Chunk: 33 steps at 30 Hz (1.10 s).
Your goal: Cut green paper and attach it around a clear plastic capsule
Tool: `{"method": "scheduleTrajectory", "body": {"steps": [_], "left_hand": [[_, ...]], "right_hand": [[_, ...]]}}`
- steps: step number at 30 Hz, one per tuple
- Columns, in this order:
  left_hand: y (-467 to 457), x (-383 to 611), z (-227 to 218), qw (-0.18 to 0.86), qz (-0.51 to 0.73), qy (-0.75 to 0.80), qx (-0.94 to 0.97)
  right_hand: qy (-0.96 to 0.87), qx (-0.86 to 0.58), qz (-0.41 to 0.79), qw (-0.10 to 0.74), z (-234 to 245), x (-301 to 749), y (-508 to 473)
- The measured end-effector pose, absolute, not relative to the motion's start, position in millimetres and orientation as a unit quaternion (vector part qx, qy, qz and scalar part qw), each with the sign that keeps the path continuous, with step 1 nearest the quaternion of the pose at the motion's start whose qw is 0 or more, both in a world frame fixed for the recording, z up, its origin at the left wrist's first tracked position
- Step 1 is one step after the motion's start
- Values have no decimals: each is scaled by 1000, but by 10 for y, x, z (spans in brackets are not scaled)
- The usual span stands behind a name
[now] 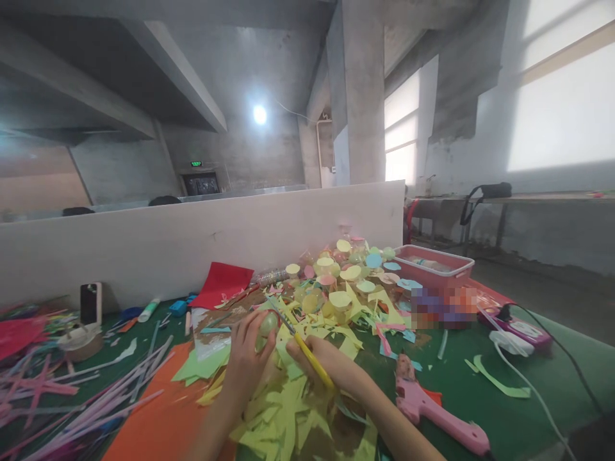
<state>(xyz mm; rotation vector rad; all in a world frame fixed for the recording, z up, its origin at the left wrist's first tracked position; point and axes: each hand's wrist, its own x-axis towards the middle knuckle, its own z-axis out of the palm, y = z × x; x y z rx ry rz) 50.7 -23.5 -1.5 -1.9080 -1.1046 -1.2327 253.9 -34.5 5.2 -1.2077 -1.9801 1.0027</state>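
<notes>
My left hand (pixel 247 358) is closed around a small pale green paper ball (pixel 268 323), holding it just above the table. My right hand (pixel 321 362) grips a pair of yellow-handled scissors (pixel 300 346), whose blades point up and left at the ball. Both hands hover over a heap of yellow-green paper scraps (pixel 293 410). Just beyond them lies a pile of pastel paper balls and discs (pixel 343 278).
A pink glue gun (pixel 432 410) lies to the right on the green table (pixel 523 410), its white cable (pixel 533 390) trailing off. A pink tray (pixel 435 264) stands at the back right. Orange paper (pixel 158 416), red paper (pixel 221 283), paper strips (pixel 72 397) and a phone (pixel 90 303) are left. A white partition (pixel 192 240) runs behind.
</notes>
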Motion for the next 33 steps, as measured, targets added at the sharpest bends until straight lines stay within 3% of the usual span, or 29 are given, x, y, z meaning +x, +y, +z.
{"method": "scheduleTrajectory", "body": {"steps": [13, 33], "left_hand": [[-265, 527, 59, 316, -459, -391, -732], [-266, 505, 53, 317, -453, -391, -736]], "right_hand": [[-749, -475, 373, 273, 75, 2555, -281], [-736, -490, 359, 301, 57, 2510, -301]]}}
